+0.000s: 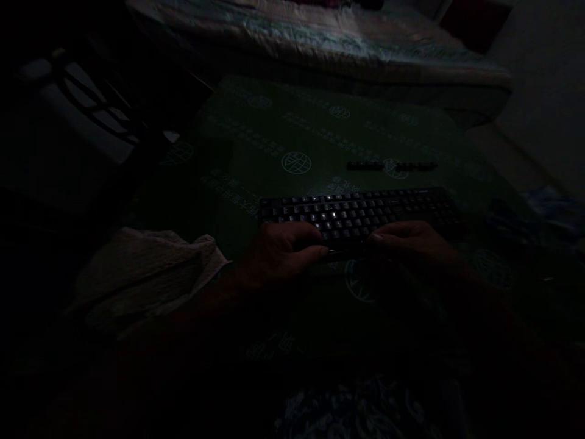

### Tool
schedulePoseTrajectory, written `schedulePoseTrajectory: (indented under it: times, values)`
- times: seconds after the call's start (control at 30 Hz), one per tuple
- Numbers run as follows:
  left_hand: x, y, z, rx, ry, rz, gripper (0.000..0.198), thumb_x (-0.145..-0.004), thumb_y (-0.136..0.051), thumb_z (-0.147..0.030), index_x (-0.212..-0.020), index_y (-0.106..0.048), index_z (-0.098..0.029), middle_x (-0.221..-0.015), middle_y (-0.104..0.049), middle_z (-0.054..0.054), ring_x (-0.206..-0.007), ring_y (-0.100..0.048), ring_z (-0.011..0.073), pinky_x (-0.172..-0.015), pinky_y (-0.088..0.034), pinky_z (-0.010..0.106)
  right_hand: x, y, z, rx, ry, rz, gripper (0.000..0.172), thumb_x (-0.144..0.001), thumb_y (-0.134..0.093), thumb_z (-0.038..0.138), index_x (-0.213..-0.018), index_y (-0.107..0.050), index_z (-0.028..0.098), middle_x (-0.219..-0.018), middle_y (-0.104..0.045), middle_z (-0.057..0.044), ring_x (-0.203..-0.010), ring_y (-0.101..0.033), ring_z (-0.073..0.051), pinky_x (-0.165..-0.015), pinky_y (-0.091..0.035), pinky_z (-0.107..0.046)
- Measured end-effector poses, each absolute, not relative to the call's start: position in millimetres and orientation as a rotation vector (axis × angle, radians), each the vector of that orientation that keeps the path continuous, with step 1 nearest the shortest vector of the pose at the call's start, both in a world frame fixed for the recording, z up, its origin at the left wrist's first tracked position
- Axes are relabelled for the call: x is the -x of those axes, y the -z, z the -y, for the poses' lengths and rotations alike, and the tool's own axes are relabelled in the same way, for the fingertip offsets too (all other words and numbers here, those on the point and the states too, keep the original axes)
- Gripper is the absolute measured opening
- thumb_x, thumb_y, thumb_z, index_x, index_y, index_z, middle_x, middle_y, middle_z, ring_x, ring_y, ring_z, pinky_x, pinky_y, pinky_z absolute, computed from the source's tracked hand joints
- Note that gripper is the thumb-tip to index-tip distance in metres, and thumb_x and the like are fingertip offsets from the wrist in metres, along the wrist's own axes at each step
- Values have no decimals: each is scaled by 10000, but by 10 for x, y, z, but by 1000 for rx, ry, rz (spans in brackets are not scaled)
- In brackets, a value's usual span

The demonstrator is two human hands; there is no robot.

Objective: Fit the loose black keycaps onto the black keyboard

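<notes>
A black keyboard lies on a green table covering printed with pale globes and lettering. My left hand rests at the keyboard's lower left, its thumb and curled fingers on either side of the front edge, closed on it. My right hand is at the front edge further right, thumb and forefinger pinched together; whatever is between them is too dark to tell. Beyond the keyboard, a row of small black pieces lies on the covering, with more black pieces to its right.
A pale cloth lies crumpled at the left. Behind the table stands a bed-like surface with a patterned cover. A dark chair-like frame is at the upper left. Dark bluish cloth lies at the right.
</notes>
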State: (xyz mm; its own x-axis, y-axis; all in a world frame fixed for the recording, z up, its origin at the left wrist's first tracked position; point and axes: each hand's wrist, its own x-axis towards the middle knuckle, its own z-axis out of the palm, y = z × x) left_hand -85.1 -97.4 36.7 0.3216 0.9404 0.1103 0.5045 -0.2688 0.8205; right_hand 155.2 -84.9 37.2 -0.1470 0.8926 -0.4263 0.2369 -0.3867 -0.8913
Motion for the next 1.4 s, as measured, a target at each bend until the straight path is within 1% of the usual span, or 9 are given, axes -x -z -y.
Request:
schedulePoseTrajectory:
  times: [0.13, 0.3, 0.43, 0.53, 0.83, 1.03, 1.13, 1.23, 1.4]
  values:
    - [852, -355, 973, -1922, -802, -1281, 138, -764, -592, -277, -771, -681, -171, -714, -679, -5, -641, -614, 132, -559, -443, 220, -1549, -350, 838, 1593, -1565, 1255, 357, -556, -796, 472, -674, -699, 149, -539, -606, -8, -445, -511, -92, -418, -409, -212]
    - [863, -347, 970, -1928, -805, -1262, 146, -767, -599, -298, -775, -677, -175, -704, -679, 0, -629, -612, 139, -553, -443, 227, -1586, -328, 828, 1586, -1589, 1277, 333, -616, -767, 473, -710, -701, 161, -550, -614, -7, -440, -509, -89, -415, -403, -206]
    - [865, -341, 968, -1959, -855, -1271, 116, -754, -612, -267, -787, -675, -175, -765, -688, 12, -670, -618, 145, -581, -456, 234, -1621, -369, 790, 1550, -1473, 1456, 298, -642, -761, 447, -701, -710, 160, -574, -607, -7, -494, -519, -93, -452, -415, -206]
    - [866, -324, 964, -2013, -842, -1298, 109, -753, -617, -255, -787, -680, -173, -759, -678, 8, -682, -616, 142, -599, -457, 233, -1630, -406, 764, 1551, -1418, 1530, 293, -651, -752, 459, -695, -712, 172, -599, -621, -9, -518, -533, -103, -475, -431, -219]
    - [853, -279, 940, -2113, -817, -1297, 115, -764, -614, -257, -769, -685, -167, -733, -660, 11, -681, -608, 140, -618, -444, 234, -1616, -411, 741, 1627, -1484, 1474, 323, -623, -766, 479, -689, -710, 168, -589, -625, -10, -497, -533, -99, -469, -420, -219]
    - [844, -333, 958, -1932, -805, -1272, 150, -776, -591, -281, -737, -679, -167, -655, -640, -19, -580, -569, 105, -512, -401, 197, -1597, -383, 750, 1587, -1611, 1371, 369, -610, -768, 495, -693, -682, 147, -581, -630, -15, -470, -545, -97, -446, -423, -207]
    - [846, -349, 969, -1834, -773, -1269, 172, -776, -584, -294, -732, -679, -158, -620, -629, -19, -548, -560, 104, -473, -384, 189, -1591, -389, 751, 1583, -1643, 1357, 373, -621, -760, 496, -704, -675, 143, -576, -629, -15, -458, -541, -95, -439, -422, -206]
    - [852, -341, 969, -1821, -792, -1256, 171, -772, -588, -292, -737, -679, -152, -649, -646, -7, -578, -581, 114, -490, -403, 191, -1594, -399, 745, 1564, -1684, 1356, 377, -628, -756, 498, -716, -677, 140, -579, -621, -10, -470, -536, -91, -452, -423, -207]
    - [866, -319, 957, -1901, -833, -1199, 134, -781, -587, -253, -759, -677, -156, -656, -651, -19, -585, -587, 106, -510, -416, 188, -1611, -393, 730, 1538, -1698, 1404, 381, -612, -763, 503, -654, -668, 137, -539, -571, 8, -468, -501, -79, -450, -390, -202]
